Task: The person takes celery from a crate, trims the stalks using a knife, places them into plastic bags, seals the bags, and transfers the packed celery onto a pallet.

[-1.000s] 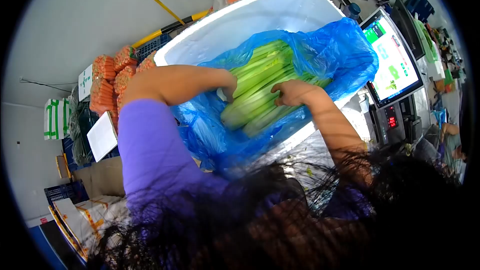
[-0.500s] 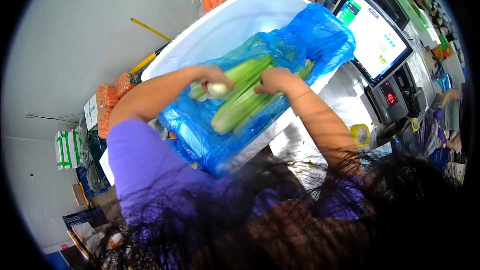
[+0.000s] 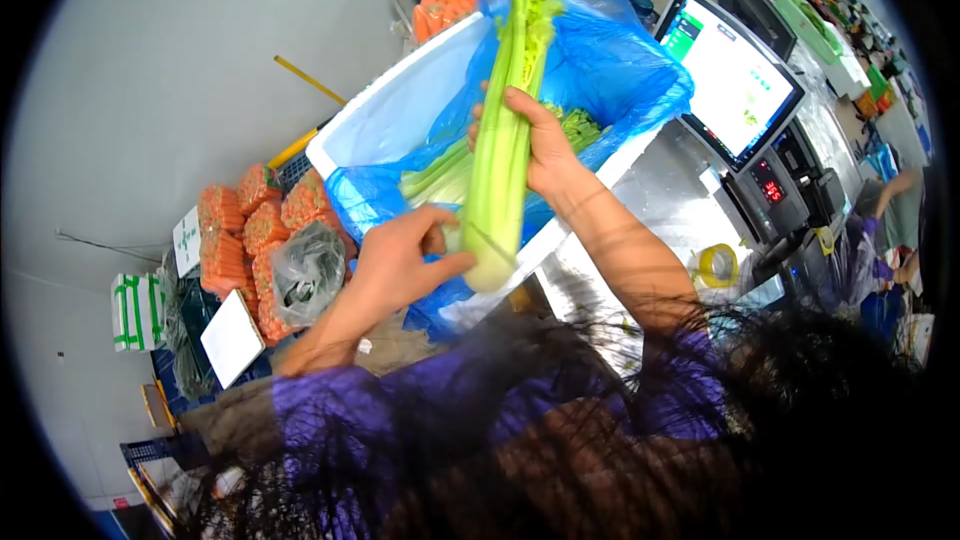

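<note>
My right hand [image 3: 545,145] grips a bunch of celery [image 3: 497,175] around its stalks, with the thumb on top. The celery is raised over the box, leafy end away from me and pale base toward me. By that base is my left hand [image 3: 398,258], its fingers curled and the thumb at the base. Something small and whitish shows between those fingers, too hidden to name. Beneath, more celery [image 3: 440,180] lies in a blue plastic bag [image 3: 630,55] lining a white foam box [image 3: 370,105].
Bagged carrots [image 3: 222,240] are stacked at left, beside a clear plastic bag [image 3: 308,270] and a white panel [image 3: 232,338]. More carrots [image 3: 440,8] sit behind the box. At right stand a lit screen [image 3: 735,75], a red digit display [image 3: 768,182] and a yellow tape roll [image 3: 717,265].
My right hand has lifted a celery bunch out of the blue bag and tilted it upright. My left hand has drawn back toward me, to the bunch's base.
</note>
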Action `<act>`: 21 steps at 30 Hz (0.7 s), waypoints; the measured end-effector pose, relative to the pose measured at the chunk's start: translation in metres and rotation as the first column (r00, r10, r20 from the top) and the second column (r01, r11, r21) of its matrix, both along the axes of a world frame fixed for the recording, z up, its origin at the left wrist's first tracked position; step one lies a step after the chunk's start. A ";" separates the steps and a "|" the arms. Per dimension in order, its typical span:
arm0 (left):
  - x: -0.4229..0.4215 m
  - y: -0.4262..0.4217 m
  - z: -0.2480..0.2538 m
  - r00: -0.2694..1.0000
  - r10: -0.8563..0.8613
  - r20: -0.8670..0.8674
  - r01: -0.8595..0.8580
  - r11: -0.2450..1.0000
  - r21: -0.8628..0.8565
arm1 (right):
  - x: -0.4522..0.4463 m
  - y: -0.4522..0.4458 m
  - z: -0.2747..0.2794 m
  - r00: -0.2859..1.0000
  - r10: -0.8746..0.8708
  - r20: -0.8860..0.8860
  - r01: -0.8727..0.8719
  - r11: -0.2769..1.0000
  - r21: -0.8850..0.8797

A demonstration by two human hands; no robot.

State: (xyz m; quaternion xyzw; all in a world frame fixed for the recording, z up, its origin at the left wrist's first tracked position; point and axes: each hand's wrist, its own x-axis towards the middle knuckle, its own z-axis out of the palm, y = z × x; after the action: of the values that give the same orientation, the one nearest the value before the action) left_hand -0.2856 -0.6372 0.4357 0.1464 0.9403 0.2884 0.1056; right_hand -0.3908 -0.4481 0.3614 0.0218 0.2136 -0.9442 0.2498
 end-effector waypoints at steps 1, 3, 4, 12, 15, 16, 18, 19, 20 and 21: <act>0.011 -0.012 -0.007 1.000 -0.005 -0.031 0.008 0.993 0.117 | 0.004 0.010 0.001 0.999 0.044 -0.028 -0.046 0.997 -0.060; 0.027 -0.051 -0.057 0.782 0.253 -0.569 -0.173 0.966 0.191 | 0.028 0.036 0.016 0.991 0.129 -0.019 -0.130 0.974 -0.183; 0.034 -0.063 -0.083 0.722 0.438 -0.535 -0.250 0.887 0.389 | 0.041 0.049 0.018 0.993 0.120 -0.015 -0.120 0.980 -0.157; 0.038 -0.040 -0.186 0.789 0.540 0.292 -0.514 0.321 0.795 | 0.170 0.166 -0.050 0.945 -0.177 -0.274 0.280 0.871 0.404; 0.014 -0.028 -0.188 0.804 0.561 0.198 -0.452 0.358 0.817 | 0.228 0.206 -0.128 0.806 -0.298 -0.512 0.588 0.505 0.632; 0.012 -0.023 -0.190 0.803 0.571 0.173 -0.438 0.368 0.820 | 0.241 0.216 -0.150 0.781 -0.351 -0.516 0.624 0.406 0.668; 0.014 -0.010 -0.195 0.798 0.586 0.141 -0.422 0.377 0.824 | 0.258 0.234 -0.183 0.721 -0.428 -0.545 0.671 0.236 0.703; 0.017 -0.007 -0.196 0.797 0.589 0.131 -0.420 0.385 0.822 | 0.268 0.239 -0.194 0.707 -0.422 -0.567 0.672 0.152 0.725; 0.019 -0.004 -0.196 0.794 0.596 0.119 -0.417 0.393 0.820 | 0.275 0.241 -0.204 0.697 -0.412 -0.587 0.667 0.072 0.742; 0.022 -0.003 -0.195 0.790 0.604 0.104 -0.415 0.402 0.816 | 0.280 0.243 -0.214 0.686 -0.397 -0.609 0.662 -0.005 0.749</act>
State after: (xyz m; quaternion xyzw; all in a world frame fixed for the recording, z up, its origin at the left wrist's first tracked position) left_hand -0.2635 -0.6401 0.2409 -0.0890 0.7064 0.6825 -0.1653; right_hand -0.1107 -0.2047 0.1474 0.1412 0.7330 -0.6273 -0.2219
